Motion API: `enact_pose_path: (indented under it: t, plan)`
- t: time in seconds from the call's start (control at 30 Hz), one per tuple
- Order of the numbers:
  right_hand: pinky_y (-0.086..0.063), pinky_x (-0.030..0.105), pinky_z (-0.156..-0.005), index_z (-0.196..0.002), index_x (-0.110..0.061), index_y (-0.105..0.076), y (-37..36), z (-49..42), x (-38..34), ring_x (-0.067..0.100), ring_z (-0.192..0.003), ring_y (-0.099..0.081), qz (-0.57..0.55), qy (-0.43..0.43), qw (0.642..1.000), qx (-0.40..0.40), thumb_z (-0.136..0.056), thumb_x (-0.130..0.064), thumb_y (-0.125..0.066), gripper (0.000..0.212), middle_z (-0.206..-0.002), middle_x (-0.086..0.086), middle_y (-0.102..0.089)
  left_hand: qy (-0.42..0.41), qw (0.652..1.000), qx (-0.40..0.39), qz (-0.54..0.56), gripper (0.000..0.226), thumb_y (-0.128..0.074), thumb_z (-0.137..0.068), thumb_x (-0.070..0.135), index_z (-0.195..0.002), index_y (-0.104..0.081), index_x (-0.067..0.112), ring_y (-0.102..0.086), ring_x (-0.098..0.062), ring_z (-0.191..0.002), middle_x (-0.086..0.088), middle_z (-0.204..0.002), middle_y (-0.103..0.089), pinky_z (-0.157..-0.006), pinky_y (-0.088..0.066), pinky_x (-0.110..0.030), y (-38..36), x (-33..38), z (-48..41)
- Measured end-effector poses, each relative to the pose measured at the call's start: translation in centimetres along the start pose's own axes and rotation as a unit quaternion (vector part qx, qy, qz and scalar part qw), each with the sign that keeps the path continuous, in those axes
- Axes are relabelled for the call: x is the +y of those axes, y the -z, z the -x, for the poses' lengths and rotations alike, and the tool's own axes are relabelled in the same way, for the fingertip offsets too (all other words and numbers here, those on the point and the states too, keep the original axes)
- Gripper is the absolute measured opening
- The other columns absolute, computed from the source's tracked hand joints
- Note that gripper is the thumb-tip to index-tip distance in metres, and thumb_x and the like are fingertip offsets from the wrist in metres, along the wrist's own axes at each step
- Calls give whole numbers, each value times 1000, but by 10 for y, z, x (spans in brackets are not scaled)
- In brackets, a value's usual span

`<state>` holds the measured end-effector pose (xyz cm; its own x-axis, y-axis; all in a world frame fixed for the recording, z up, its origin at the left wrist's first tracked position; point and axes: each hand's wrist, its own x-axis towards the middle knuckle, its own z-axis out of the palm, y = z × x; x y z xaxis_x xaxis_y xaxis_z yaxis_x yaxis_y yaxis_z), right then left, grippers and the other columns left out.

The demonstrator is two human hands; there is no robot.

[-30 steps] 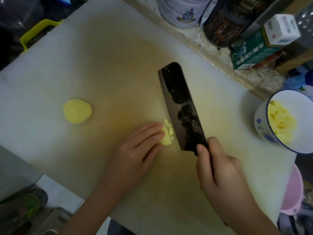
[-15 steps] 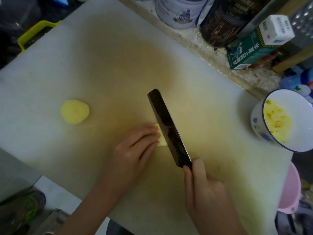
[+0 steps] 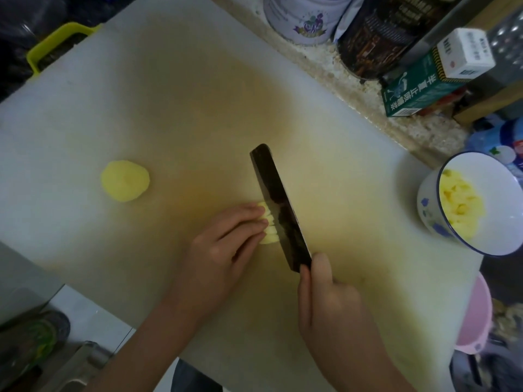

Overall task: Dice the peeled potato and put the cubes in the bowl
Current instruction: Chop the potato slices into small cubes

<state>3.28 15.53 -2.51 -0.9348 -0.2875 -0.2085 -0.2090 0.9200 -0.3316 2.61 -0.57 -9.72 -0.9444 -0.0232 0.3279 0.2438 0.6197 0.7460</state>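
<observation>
Presses sliced potato (image 3: pixel 268 225) at centre of frame under straight fingers of left grip (image 3: pixel 223 244); clasps cleaver (image 3: pixel 278 205) in right grip (image 3: pixel 325 301), blade against slices. Potato half (image 3: pixel 124 181) at left, cubes (image 3: pixel 458 206) in bowl (image 3: pixel 426 205) at right edge.

Potato half (image 3: pixel 124 184) left on board (image 3: pixel 169 94), bowl (image 3: pixel 430 210) right, cleaver (image 3: pixel 280 207) between
</observation>
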Motion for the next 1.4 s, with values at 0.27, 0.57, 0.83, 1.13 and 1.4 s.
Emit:
enact_pose_path:
  t: [0.27, 0.57, 0.83, 1.13, 1.4]
  plan:
    - [-25, 28, -39, -85, -17, -38, 2, -52, -5, 16, -35, -36, -71, 28, 996, 56, -100, -27, -36, 18, -46, -14, -30, 5, 1000, -5, 7, 18, -70, -86, 8, -104, -73, 3, -61, -13, -112, -6, -116, -67, -99, -48, -28, 2, -2, 0]
    - [-13, 23, -42, -83, -22, -37, 16, -10, 9, 17, -45, -40, -89, 75, 991, 65, -97, -29, -36, 15, -45, -15, -19, 46, 998, 7, 44, 24, -63, -90, 15, -112, -69, 6, -58, -7, -112, -2, -116, -64, -98, -44, -20, 6, -4, 2]
    - [-11, 20, -37, -86, -24, -35, 5, 5, 13, 10, -35, -19, -85, 41, 994, 46, -95, -31, -34, 12, -45, -16, -14, 58, 997, 14, 51, 20, -65, -89, 16, -107, -71, 6, -61, -4, -108, -1, -113, -67, -96, -45, -18, 5, -3, 3]
    - [-1, 18, -34, -86, -17, -37, -3, 4, -2, 18, -24, -26, -21, -4, 1000, 2, -94, -29, -33, 15, -44, -14, -18, 69, 997, 13, 44, 18, -70, -83, 8, -101, -73, 6, -62, -4, -103, -1, -108, -68, -95, -46, -17, 5, -1, -1]
    - [-17, 29, -38, -86, -18, -38, -4, -35, -2, 16, -34, -33, -48, 9, 999, 24, -100, -26, -37, 16, -44, -13, -31, 70, 997, 7, 30, 19, -70, -84, 11, -102, -73, 7, -62, -4, -103, -1, -109, -69, -96, -44, -15, 6, -3, 0]
